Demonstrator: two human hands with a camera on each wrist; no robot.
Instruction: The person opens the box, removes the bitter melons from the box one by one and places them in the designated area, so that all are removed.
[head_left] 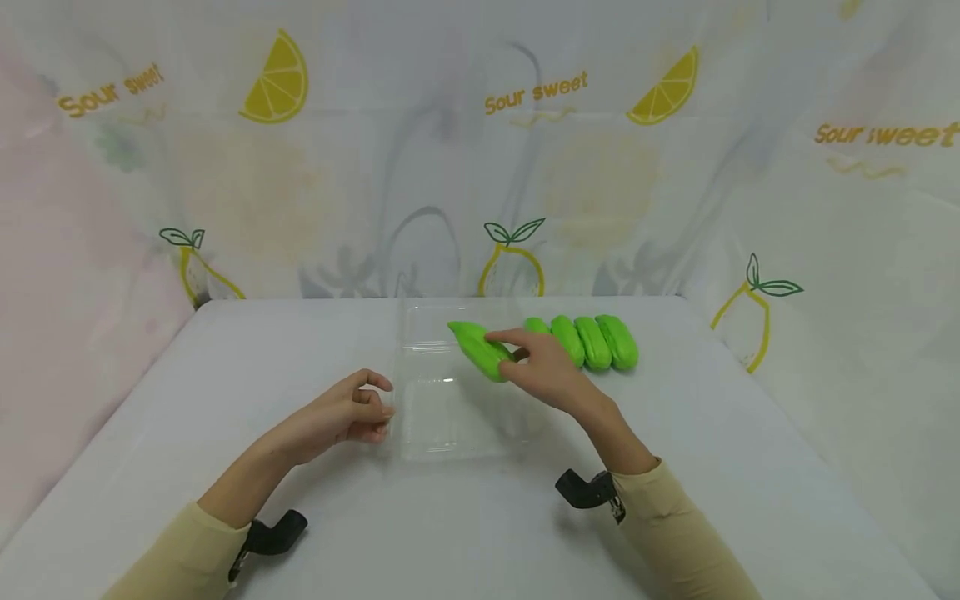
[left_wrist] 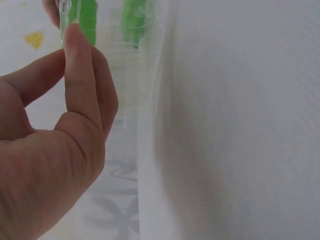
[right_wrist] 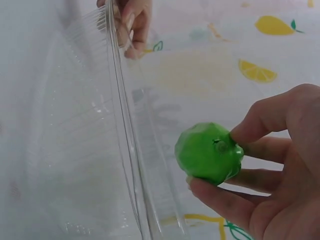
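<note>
My right hand (head_left: pixel 551 368) pinches a bright green toy vegetable (head_left: pixel 480 350), elongated with one pointed tip, between thumb and fingers above a clear plastic box (head_left: pixel 450 455). In the right wrist view the vegetable (right_wrist: pixel 207 152) shows its blunt, knobbly end, held beside the box wall (right_wrist: pixel 120 100) and off the table. At the box's left side, my left hand (head_left: pixel 337 418) pinches the thin rim; the left wrist view shows thumb and fingers of the hand (left_wrist: pixel 65 120) meeting on that edge. The box's inside looks bare from the head view.
Several similar green vegetables (head_left: pixel 617 342) lie in a row right of the box, partly hidden by my right hand. A white cloth (head_left: pixel 300 517) covers the table. Behind it hangs a lemon-printed curtain (head_left: pixel 337 167). Each wrist wears a black camera mount (head_left: pixel 585 489).
</note>
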